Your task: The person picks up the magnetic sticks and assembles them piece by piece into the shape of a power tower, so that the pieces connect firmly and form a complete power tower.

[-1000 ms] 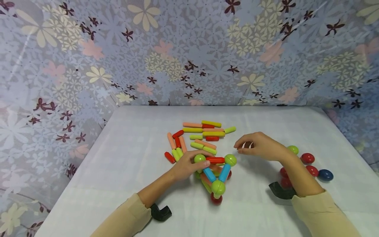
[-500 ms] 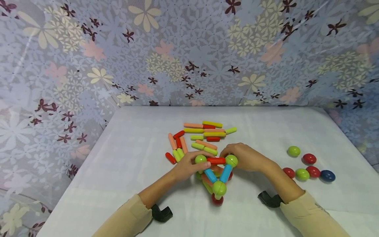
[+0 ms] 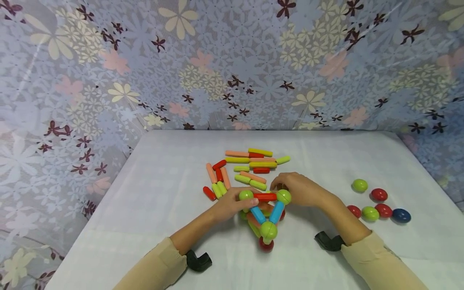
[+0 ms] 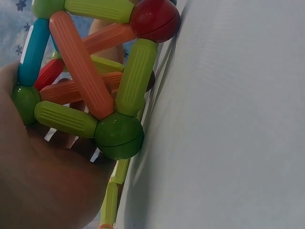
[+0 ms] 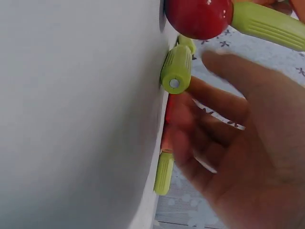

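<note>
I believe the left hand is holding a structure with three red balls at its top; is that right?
Not quite: the three top balls are green, not red, as the head view shows; the left hand is indeed holding the structure.

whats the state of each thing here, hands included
frame: built up from sticks and balls, standing on the white table
red stick: joined between two green balls on top
blue sticks: joined, both running to the nearest green ball
loose sticks: lying flat, some touching each other
loose balls: lying on the right, unattached
left hand: gripping the frame
right hand: beside the frame, fingers bent, nothing gripped
</note>
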The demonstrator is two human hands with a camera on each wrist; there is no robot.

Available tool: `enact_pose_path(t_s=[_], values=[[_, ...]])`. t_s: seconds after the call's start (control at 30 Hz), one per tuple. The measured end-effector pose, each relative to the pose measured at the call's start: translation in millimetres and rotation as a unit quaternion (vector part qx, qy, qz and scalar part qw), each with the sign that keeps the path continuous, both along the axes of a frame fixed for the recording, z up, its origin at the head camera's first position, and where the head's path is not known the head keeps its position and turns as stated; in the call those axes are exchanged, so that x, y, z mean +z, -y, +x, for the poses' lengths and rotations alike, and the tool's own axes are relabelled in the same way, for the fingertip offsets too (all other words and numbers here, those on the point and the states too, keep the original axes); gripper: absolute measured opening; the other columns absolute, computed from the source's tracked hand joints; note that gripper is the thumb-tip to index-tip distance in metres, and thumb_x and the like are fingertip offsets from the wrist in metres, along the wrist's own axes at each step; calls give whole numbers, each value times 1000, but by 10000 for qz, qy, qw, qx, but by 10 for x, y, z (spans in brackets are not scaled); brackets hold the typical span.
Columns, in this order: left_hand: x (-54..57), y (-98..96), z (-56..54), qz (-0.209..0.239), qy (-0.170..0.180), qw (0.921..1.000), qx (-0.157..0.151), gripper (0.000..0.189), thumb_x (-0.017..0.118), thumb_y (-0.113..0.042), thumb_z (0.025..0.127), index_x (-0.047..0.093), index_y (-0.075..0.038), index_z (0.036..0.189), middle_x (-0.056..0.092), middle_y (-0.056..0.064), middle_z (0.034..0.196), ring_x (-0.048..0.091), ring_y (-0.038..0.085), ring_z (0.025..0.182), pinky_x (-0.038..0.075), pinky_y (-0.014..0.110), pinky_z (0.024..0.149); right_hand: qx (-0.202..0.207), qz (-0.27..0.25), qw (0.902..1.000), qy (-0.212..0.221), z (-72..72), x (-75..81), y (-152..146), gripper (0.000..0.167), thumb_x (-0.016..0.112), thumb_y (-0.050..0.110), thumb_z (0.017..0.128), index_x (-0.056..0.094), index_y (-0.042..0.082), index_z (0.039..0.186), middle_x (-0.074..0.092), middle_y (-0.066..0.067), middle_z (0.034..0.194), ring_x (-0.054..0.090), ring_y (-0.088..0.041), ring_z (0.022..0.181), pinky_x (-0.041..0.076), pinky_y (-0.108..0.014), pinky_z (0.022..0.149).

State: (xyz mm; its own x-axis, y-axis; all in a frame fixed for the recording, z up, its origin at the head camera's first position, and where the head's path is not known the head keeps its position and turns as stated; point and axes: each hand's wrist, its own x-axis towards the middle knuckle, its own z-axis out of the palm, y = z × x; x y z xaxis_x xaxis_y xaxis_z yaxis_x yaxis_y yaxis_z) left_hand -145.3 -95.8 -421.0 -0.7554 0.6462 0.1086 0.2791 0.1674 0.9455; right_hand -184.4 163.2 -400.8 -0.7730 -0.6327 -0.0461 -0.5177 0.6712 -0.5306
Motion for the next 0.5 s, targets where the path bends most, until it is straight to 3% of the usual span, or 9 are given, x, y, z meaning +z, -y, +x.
enact_pose_path(t_s=[0.13,0.33,0.5], values=[[-13,-8,5,-11,84,9999,-98,47,53,-49,93,66,-9,113,59,-1,80,53,12,86,44,26,73,32,-19,10000,-48,-30,28,57,16,72,13,86,69,16,102,60,8,84,54,-12,76,49,-31,69],[6,-9,-3,20,104,9998,-171,43,52,-45,94,66,-9,112,61,1,81,54,13,85,44,26,73,327,427,9976,435,-72,65,64,24,72,4,83,68,15,104,63,10,87,57,-11,80,50,-34,77],[21,21,-7,-89,195,9998,-6,43,54,-45,93,67,-9,112,58,1,77,53,12,83,41,25,70,132,-112,9976,665,-113,252,-72,24,71,13,86,67,11,110,64,6,91,59,-14,80,51,-34,73]])
